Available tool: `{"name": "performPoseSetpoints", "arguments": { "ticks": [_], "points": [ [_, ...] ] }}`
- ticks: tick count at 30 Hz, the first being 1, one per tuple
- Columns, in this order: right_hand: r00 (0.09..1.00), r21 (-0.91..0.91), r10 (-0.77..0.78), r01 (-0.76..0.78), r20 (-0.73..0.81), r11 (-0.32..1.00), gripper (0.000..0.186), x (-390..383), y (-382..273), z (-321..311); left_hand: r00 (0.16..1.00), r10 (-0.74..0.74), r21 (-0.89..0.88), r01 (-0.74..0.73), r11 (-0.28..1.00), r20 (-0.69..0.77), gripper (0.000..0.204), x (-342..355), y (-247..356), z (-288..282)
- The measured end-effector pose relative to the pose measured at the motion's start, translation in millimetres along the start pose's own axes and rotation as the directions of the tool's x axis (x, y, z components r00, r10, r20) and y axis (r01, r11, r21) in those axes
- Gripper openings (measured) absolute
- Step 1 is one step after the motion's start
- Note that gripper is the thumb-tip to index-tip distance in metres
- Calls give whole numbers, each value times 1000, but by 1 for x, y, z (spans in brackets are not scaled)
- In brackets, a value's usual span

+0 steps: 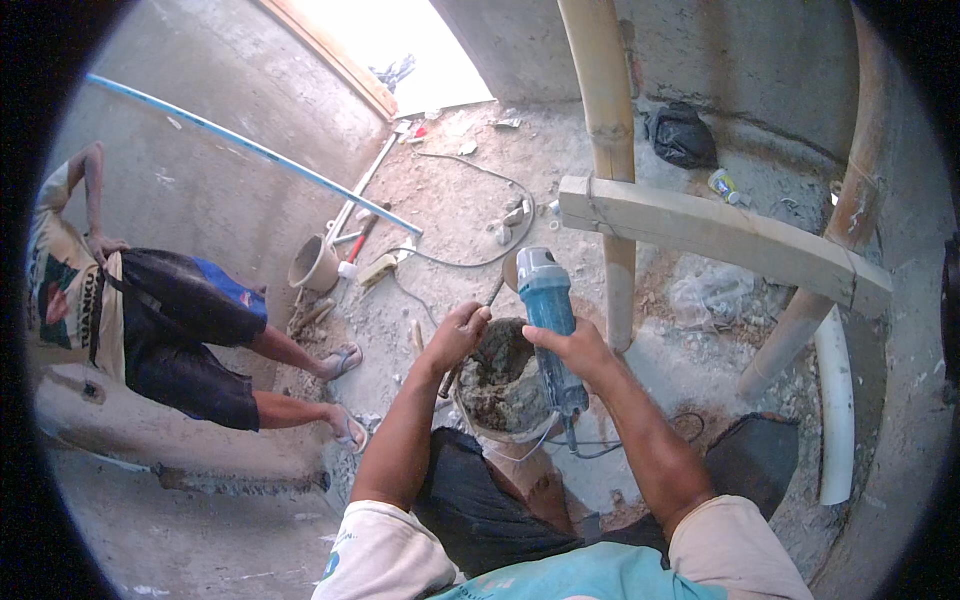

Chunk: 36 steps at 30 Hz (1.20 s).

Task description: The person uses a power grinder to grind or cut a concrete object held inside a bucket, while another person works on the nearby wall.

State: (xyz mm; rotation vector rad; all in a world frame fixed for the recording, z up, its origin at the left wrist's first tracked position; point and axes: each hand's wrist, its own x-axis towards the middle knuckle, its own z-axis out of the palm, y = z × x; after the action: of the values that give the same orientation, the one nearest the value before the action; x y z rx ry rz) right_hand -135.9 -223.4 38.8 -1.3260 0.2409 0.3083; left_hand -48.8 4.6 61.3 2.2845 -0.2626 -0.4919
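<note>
My right hand (575, 345) is wrapped round the body of a blue angle grinder (556, 310), whose grey head points away from me. At the left of that head the grinder's disc (511, 272) shows edge-on. My left hand (462, 332) is closed round a thin dark rod (494, 292). The rod's upper end reaches close to the disc; whether they touch I cannot tell. Its lower end shows below my left hand. Under both hands stands a bucket (512, 436) holding grey, lumpy mortar (500, 385). A cord hangs from the grinder's rear end.
At left, another person (185, 310) in dark shorts and flip-flops stands by the wall. A blue pipe (260, 146) slants past them. Bamboo poles (608, 120) and a wooden beam (700, 222) stand at right. Cables (500, 178), a pail (316, 264) and rubble lie on the floor.
</note>
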Motion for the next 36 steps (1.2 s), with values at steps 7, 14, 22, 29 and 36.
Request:
{"name": "performPoseSetpoints", "arguments": {
  "ticks": [7,14,22,29,36],
  "points": [
    [999,-17,13,-14,-38,1000,53,-3,-3,2,1000,-9,-20,9,1000,13,28,-2,0,-1],
    [996,22,50,-49,-69,999,51,-9,-10,-2,998,-57,-81,56,995,-9,31,-3,4,0],
    [998,3,39,-39,-45,999,49,-9,-10,1,999,-41,-28,40,999,-5,32,-3,6,1],
    [995,-36,45,-48,-86,998,52,-1,2,-1,993,-88,-19,89,996,75,31,-8,10,-1],
    [979,1,117,-118,-165,993,55,2,7,-8,996,34,-9,-35,999,-85,28,-3,-4,-7]
  ]
}}
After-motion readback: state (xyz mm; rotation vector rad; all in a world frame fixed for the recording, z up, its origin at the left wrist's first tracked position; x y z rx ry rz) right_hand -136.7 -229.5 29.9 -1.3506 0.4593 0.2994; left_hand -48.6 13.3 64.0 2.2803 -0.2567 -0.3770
